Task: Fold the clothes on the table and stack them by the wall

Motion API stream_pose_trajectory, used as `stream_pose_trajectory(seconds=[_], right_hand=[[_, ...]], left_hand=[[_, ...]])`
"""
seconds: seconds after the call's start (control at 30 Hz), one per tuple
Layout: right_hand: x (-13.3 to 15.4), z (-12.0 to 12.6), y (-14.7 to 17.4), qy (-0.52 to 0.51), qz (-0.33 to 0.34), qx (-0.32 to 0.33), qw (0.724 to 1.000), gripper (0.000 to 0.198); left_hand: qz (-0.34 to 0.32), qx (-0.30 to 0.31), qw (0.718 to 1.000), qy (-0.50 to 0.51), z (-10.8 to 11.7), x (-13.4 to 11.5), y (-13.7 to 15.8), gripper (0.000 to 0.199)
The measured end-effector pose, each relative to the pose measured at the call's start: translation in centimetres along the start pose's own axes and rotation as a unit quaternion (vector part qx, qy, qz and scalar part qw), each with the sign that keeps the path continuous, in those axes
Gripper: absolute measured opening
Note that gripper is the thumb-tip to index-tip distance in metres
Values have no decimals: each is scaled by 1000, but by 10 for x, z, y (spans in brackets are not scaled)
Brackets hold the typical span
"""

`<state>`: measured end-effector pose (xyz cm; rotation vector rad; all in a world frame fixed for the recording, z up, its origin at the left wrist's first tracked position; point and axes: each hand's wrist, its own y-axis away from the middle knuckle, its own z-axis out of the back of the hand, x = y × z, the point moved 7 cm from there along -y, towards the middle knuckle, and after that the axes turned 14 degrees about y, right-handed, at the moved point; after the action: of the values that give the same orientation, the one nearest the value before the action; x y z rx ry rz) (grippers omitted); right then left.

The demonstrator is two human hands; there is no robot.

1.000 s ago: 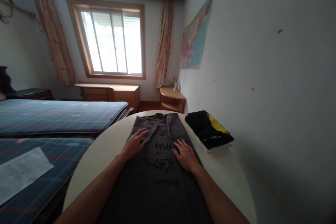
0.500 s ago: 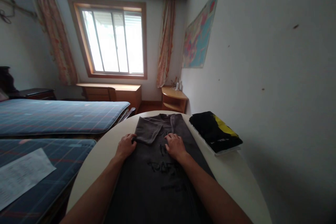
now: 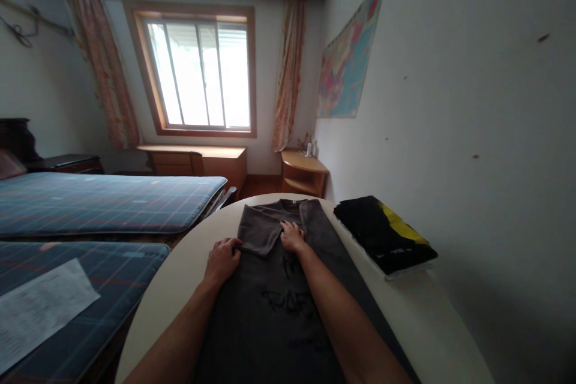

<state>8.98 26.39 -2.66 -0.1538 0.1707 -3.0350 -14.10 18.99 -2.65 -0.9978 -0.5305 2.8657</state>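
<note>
Shirt: while your dark grey shirt [image 3: 252,330] is lying spread on the table [image 3: 182,267], its collar [image 3: 294,206] is pointing away from you, toward the window [image 3: 207,72]; black lettering [image 3: 288,303] is running down its front; its lower part is reaching toward you between your arms
Sleeve: the left-side sleeve [image 3: 260,231] is lying folded inward over the chest, below and left of the collar
Left hand: your left hand [image 3: 222,261] is touching the sleeve's outer edge, at the side of the shirt; its fingers are curling at the cloth, but you cannot tell from this view whether they are pinching it
Right hand: your right hand [image 3: 293,237] is resting on the chest just below the collar, at the sleeve's inner end; its fingers are bending down onto the cloth; whether they are gripping or only pressing, you cannot tell
Stack: a black folded stack [image 3: 371,237] with a yellow patch [image 3: 402,225] is sitting right of the shirt, apart from it, near the wall [image 3: 450,102]
Bed side: two plaid mattresses [image 3: 112,201] are lying left of the table; a paper [image 3: 45,312] is resting on the nearer one
Far end: a desk [image 3: 220,162] is standing below the window; a map [image 3: 351,60] is hanging on the wall
</note>
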Motion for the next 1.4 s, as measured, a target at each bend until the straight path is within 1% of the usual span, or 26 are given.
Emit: stream_pose_trajectory(seconds=[0.13,0.27,0.4,0.6,0.67,0.73,0.83,0.9,1.03,1.13,1.2,1.27,1.3,1.33,1.4], right_hand=[[2,9,-3,-32,-23,-37,999,52],[1,19,4,-40,-56,-64,996,50],[4,16,14,-36,-69,-56,995,43],[12,3,20,-48,-87,-41,994,50],[15,-1,20,-56,-79,-39,995,49],[18,-1,17,-69,-56,-46,995,50],[20,7,10,-93,-21,-67,993,56],[18,14,6,-105,-15,-85,991,60],[11,20,5,-115,-48,-104,987,65],[8,17,13,-112,-82,-94,986,62],[9,17,19,-106,-93,-91,986,59],[14,21,25,-87,-78,-103,988,57],[19,22,27,-73,-57,-101,991,56],[24,21,29,-57,-30,-85,994,56],[36,12,30,-28,28,-21,999,62]], left_hand=[[5,-1,1000,-5,1,-2,1,29],[2,1,1000,-7,0,-2,0,32],[-4,1,1000,-5,0,-1,0,31],[-5,-6,1000,-10,1,-2,0,26],[-5,-8,1000,-9,1,-1,0,24],[-7,-7,1000,-7,1,-1,0,22],[-11,-8,1000,2,0,0,-2,20],[-13,-9,1000,6,1,0,-2,21],[-19,-6,1000,2,0,0,-3,22],[-22,-4,1000,2,-1,0,-3,21],[-22,-2,1000,1,-1,-1,-2,21],[-19,-2,1000,1,1,-2,-1,24],[-17,-5,1000,1,2,-3,0,24],[-12,-8,1000,2,3,-4,0,24],[3,-13,1000,1,5,-6,-1,22]])
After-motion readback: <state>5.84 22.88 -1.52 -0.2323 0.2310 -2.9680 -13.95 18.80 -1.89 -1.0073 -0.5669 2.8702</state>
